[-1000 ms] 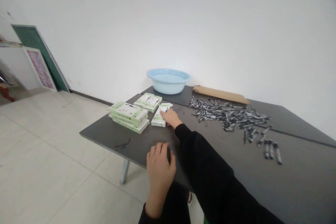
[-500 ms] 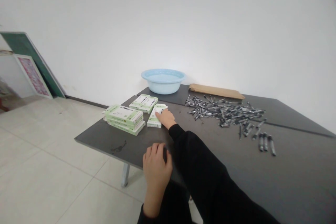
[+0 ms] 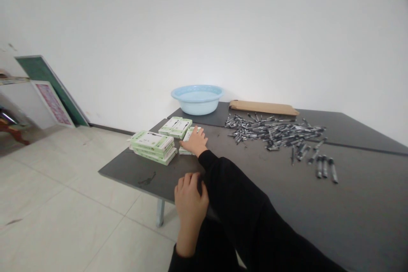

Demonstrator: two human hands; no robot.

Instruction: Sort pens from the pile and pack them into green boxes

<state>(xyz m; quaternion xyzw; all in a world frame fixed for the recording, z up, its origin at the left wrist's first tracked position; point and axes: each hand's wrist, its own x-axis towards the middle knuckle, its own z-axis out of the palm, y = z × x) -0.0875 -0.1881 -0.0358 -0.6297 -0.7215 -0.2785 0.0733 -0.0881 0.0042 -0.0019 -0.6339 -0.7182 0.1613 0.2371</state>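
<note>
My right hand (image 3: 195, 141) reaches across, fingers spread, over a green-and-white box (image 3: 187, 134) and covers much of it. Just left of it lies a stack of similar green-and-white boxes (image 3: 152, 142), and behind are more such flat boxes (image 3: 175, 126) side by side. At the table's front edge rests my left hand (image 3: 191, 195), its fingers bent over the edge with the thumb apart and no object visible in it.
A pale blue basin (image 3: 198, 102) stands at the back of the dark table (image 3: 242, 170). Right of it are a flat brown cardboard piece (image 3: 263, 107), a heap of dark pens (image 3: 277, 132) and several separate pens (image 3: 324, 166) nearer me.
My right hand has shifted slightly left and its fingers have spread over the box, hiding more of it. The view has turned a little left. My left hand stays at the edge.
</note>
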